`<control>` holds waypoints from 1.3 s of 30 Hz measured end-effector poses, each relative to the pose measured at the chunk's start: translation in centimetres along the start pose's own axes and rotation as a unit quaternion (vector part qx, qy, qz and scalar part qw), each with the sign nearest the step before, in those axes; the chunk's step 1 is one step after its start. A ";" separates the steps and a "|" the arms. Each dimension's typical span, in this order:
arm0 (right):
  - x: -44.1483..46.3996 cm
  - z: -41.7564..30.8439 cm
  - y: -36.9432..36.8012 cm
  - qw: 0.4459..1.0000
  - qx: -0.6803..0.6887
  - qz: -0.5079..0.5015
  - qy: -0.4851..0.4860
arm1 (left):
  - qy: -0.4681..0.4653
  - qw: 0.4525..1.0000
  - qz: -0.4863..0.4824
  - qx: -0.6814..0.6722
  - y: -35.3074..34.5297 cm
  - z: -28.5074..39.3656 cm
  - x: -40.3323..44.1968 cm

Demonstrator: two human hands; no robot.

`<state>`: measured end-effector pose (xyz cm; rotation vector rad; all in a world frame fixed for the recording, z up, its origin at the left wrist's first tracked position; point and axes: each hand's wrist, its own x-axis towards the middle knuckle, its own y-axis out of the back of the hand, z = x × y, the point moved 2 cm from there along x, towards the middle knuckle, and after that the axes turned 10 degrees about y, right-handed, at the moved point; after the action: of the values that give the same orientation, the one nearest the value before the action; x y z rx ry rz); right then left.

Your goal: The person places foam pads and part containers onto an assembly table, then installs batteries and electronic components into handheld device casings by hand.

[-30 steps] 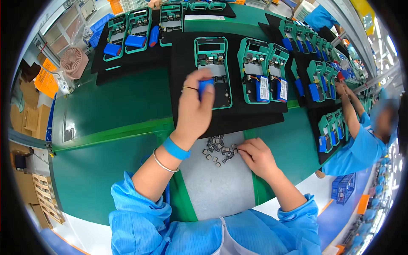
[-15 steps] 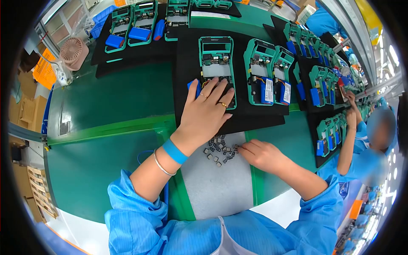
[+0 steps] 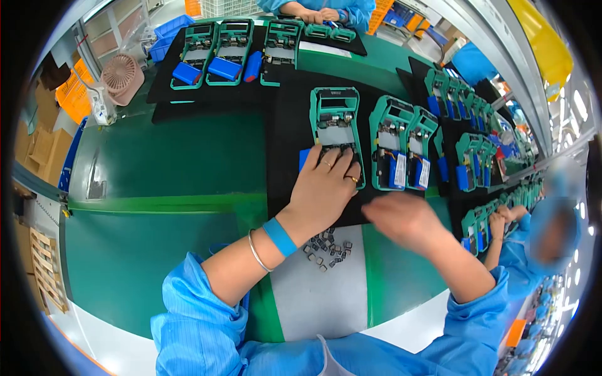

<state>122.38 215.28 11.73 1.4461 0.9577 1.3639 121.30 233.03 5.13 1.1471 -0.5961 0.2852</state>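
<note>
My left hand (image 3: 323,191) lies palm down over the lower part of a green device housing (image 3: 335,94), its fingers spread on it. A blue battery pack (image 3: 305,156) shows beside those fingers. To the right, my right hand (image 3: 401,219) is lifted near the front edge of the black mat, blurred, with fingers drawn together. Whatever sits between its fingertips is too smeared to make out. Below the hands, several small dark and silver parts (image 3: 323,250) lie loose on a grey sheet (image 3: 320,301).
Two more housings with batteries (image 3: 396,169) stand on the black mat (image 3: 288,100). Further housings line the back left (image 3: 233,44) and right. A pink fan (image 3: 121,76) stands at far left. A co-worker's hands (image 3: 501,219) are at the right; another person's hands (image 3: 316,15) are at the back.
My right hand has left the loose parts and moved up toward the housing. My left hand stays on the housing. The view has tilted up, showing another person at the back.
</note>
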 end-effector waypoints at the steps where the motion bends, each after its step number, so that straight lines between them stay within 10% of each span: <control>1: 1.1 1.1 0.5 0.999 -0.010 0.038 -0.019 | -0.006 1.000 0.012 0.008 -0.1 0.0 -0.1; 39: 8.3 9.5 -3.1 0.966 -0.247 0.013 0.073 | -0.034 0.996 0.058 0.063 -0.5 0.3 0.2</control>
<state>132.73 223.19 11.36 0.9940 0.6254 1.6065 121.64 232.59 4.95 1.2488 -0.7138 0.3883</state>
